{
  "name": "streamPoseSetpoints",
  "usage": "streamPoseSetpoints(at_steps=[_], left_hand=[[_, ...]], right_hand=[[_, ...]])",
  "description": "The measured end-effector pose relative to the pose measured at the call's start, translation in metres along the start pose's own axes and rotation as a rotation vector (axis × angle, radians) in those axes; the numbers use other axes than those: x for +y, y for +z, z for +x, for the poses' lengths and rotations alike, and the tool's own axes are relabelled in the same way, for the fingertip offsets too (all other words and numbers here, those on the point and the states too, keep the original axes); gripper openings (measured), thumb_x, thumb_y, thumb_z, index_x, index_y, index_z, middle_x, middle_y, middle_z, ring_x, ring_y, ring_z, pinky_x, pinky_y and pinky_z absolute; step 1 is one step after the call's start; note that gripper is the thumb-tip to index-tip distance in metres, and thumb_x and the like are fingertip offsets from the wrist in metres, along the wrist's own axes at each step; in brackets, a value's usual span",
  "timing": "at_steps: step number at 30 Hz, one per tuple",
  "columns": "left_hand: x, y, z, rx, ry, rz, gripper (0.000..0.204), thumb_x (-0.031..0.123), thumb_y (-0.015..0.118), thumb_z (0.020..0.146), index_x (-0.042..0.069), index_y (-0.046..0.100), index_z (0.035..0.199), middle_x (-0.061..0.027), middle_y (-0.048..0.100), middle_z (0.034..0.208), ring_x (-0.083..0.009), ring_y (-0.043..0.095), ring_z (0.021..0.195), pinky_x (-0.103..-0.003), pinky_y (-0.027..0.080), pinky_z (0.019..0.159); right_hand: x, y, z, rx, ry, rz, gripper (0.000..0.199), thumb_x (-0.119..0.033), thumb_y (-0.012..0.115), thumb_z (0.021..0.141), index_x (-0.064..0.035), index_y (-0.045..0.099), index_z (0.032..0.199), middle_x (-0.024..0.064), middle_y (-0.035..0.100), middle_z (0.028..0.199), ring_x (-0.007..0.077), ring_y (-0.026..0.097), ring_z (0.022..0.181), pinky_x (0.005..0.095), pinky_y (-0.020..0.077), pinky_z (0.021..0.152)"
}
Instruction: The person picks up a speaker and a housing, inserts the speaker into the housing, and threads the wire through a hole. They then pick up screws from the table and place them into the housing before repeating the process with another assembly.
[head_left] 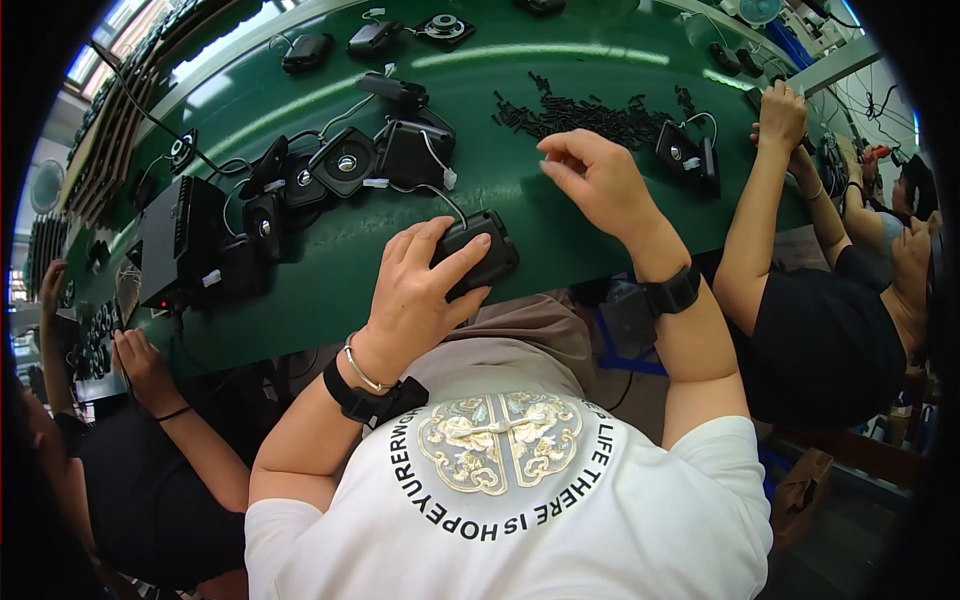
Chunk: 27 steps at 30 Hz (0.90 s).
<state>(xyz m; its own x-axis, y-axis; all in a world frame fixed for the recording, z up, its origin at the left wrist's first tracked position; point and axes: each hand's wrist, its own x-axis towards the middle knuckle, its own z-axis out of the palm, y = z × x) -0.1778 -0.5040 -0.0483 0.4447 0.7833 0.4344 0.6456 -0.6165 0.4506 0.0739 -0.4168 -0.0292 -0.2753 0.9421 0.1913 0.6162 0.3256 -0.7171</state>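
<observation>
My left hand [420,285] is closed round a small black speaker box [483,255] at the near edge of the green table. A grey cable with a white plug runs from the box's top. Over the table to the right, my right hand [596,180] is raised with thumb and fingertips drawn together; whatever is between them, if anything, is too small to make out. Just beyond it lies a loose pile of small black pieces, which look like screws [590,118]. Left of the held box, several black speakers [345,163] with cables are heaped together.
A black box with a red light [180,240] stands at the left on the green table [330,320]. One speaker pair [677,148] lies right of the pile; more speakers [375,38] sit along the far side. Co-workers' arms [750,215] reach in on both sides.
</observation>
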Motion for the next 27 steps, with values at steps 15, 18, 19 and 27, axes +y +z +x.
streamPoseSetpoints(at_steps=[15,18,19,27], left_hand=[[-0.039,-0.014,0.004,-0.034,-0.001,-0.186,0.055,0.009,0.083,0.057,0.015,0.07,0.111,-0.0181,0.058,0.121,-0.0376,0.059,0.108,-0.043,0.051,0.091],[-0.043,-0.012,0.0,-0.036,0.001,-0.198,0.055,0.009,0.083,0.057,0.016,0.07,0.111,-0.0178,0.058,0.121,-0.0374,0.059,0.108,-0.043,0.051,0.091],[-0.044,-0.011,0.0,-0.033,0.007,-0.194,0.055,0.009,0.083,0.057,0.016,0.07,0.111,-0.0178,0.058,0.121,-0.0373,0.059,0.108,-0.043,0.051,0.092],[-0.054,-0.008,-0.011,-0.027,-0.015,-0.192,0.057,0.007,0.083,0.057,0.015,0.07,0.112,-0.0176,0.058,0.122,-0.0373,0.059,0.108,-0.043,0.051,0.091]], right_hand=[[0.031,0.051,0.107,0.08,-0.275,-0.43,0.017,-0.019,0.073,0.079,-0.0067,0.07,0.091,0.0076,0.065,0.081,0.0278,0.062,0.082,0.04,0.0502,0.073],[0.034,0.057,0.107,0.076,-0.3,-0.418,0.017,-0.018,0.073,0.079,-0.0066,0.07,0.091,0.0071,0.065,0.081,0.0279,0.062,0.081,0.0399,0.05,0.073],[0.035,0.059,0.107,0.084,-0.315,-0.406,0.016,-0.017,0.073,0.079,-0.0065,0.07,0.091,0.0069,0.065,0.08,0.028,0.062,0.081,0.0393,0.0501,0.072],[-0.035,0.061,0.034,-0.021,-0.175,0.193,0.008,-0.002,0.072,0.081,-0.002,0.066,0.087,0.0077,0.065,0.081,0.0225,0.063,0.073,0.0302,0.0502,0.065]])
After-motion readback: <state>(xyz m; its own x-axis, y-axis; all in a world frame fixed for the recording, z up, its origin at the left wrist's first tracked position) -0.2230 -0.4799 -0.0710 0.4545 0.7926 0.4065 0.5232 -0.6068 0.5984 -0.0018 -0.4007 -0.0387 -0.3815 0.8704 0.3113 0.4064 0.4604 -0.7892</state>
